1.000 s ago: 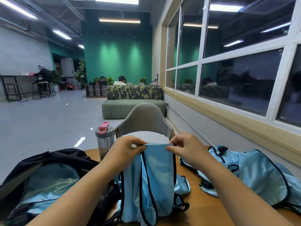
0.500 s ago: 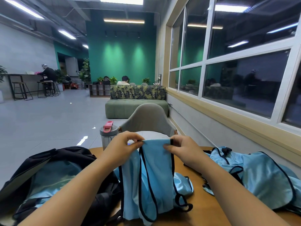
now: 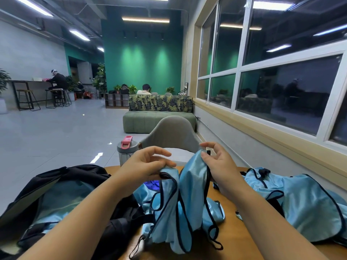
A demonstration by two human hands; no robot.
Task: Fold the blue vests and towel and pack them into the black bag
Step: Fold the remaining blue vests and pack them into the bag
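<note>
Black bag (image 3: 62,186) at left on table (image 3: 231,239), gaping, blue fabric inside. Left hand (image 3: 144,164) pinches one top edge of blue vest (image 3: 180,203) (upper fingers loosely spread). Right hand (image 3: 219,166) pinches other edge, forefinger raised. Vest hangs between, above table. More vests (image 3: 300,199) heaped at right.

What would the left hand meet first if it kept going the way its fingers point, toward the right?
Most likely the raised fold of the blue vest that the right hand pinches; the left hand grips the other fold, its fingertips just short of it. Depth is unclear, so this is a guess.
</note>
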